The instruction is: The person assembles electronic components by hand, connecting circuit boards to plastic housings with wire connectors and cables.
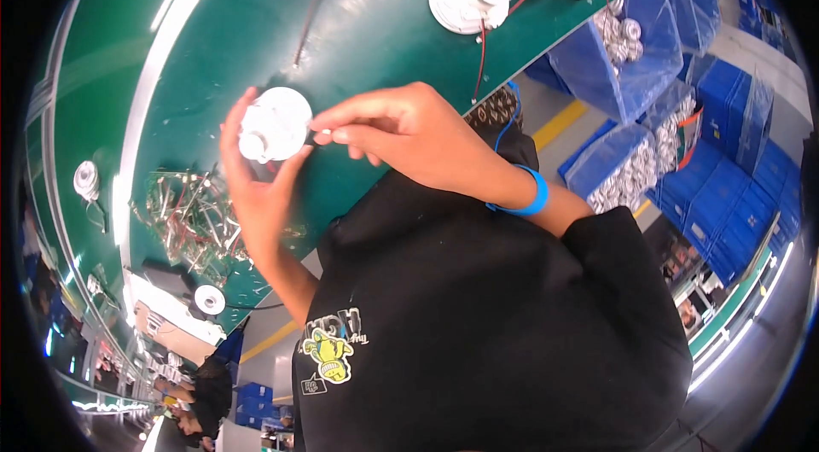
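My left hand (258,198) is wrapped round a white round lamp-like housing (287,115), thumb on one side and fingers on the other. The housing has a short raised cylinder near its lower left, and it is held just over the green bench. Close to its right edge, my right hand (411,132) pinches a small white piece (327,133) between thumb and fingertips. That piece looks like a wire connector, though most of it is covered by the fingers. A bit of red wire shows under the housing, beside my left thumb.
A tangled heap of wires (192,217) lies left of my left forearm. Along the far side of the green bench (375,42) sit several white housings (467,1) with red wires. Blue bins (627,51) of silvery parts stand on the floor to the right.
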A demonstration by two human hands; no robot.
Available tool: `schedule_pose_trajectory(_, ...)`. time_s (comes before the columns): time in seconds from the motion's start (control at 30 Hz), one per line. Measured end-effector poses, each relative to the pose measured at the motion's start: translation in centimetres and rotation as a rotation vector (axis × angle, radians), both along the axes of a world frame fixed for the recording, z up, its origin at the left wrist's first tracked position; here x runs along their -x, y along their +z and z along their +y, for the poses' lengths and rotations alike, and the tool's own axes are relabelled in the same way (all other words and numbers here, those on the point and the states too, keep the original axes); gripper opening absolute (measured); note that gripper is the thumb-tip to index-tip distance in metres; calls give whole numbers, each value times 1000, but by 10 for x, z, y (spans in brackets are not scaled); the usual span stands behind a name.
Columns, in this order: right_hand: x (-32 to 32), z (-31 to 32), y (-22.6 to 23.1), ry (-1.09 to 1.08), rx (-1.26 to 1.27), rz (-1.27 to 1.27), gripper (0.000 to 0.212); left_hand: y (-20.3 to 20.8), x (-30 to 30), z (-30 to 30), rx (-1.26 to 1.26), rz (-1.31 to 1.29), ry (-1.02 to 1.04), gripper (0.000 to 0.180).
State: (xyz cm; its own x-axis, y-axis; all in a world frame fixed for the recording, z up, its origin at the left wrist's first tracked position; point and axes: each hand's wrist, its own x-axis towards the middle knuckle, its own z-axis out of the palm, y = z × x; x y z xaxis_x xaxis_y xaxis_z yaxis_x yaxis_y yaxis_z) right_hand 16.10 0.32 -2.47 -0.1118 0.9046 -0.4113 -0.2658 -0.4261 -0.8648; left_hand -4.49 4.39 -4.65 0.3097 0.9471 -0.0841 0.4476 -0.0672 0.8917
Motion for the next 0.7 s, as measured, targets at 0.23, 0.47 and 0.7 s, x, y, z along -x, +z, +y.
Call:
schedule_pose_trajectory(0.23, -7, 2, -17, -23, -48, -62, 17, 0, 11, 0, 207, -207, -36, 82)
schedule_pose_trajectory(0.47, -13, 2, -24, -20, -70, -18, 18, -3, -12, -5, -10, -14, 139, 83)
schedule_pose_trajectory(0.7, -25, -4, -30, -40, -26, -59, 18, 23, -48, -54, -3, 244, 362, 89)
